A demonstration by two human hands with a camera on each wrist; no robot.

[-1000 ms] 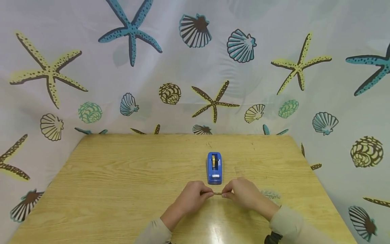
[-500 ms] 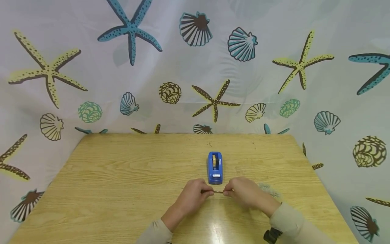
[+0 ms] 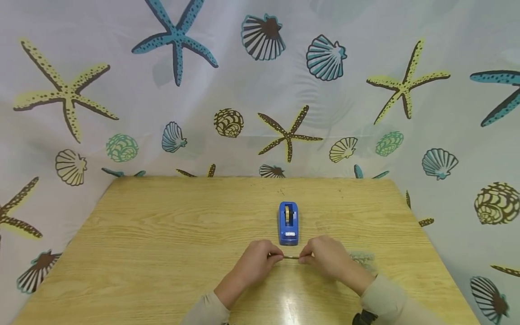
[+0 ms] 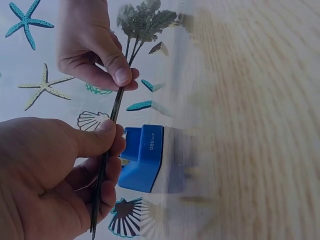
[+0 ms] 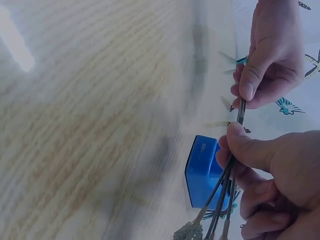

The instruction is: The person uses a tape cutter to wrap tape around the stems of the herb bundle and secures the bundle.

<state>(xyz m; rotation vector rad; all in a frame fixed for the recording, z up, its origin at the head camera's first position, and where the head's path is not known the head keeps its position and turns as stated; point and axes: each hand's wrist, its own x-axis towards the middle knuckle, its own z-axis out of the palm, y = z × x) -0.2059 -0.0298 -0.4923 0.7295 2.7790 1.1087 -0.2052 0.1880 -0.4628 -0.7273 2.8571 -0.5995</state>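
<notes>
A thin bundle of dark stems with grey-green leafy heads, like artificial plant sprigs (image 4: pixel 145 22), is held level in front of me. My left hand (image 3: pixel 256 262) pinches the bare end of the stems (image 4: pixel 116 107) between thumb and fingers. Nearer the heads, my right hand (image 3: pixel 328 258) pinches the same bundle. A short, slightly shiny stretch of stem shows between the two thumbs. In the right wrist view the stems fan apart below the right hand toward a pale head (image 5: pixel 189 231). Just beyond both hands stands a blue tape dispenser (image 3: pixel 288 224) with a yellowish roll.
The wooden table (image 3: pixel 162 243) reaches back to a pale cloth (image 3: pixel 227 67) printed with starfish and shells, which hangs behind it and along both sides. A black device (image 3: pixel 364 317) sits at the right sleeve (image 3: pixel 383 295).
Both hands stay almost in place with the stems between them. The view has shifted slightly, and the leafy heads show at a slightly different angle than half a second ago.
</notes>
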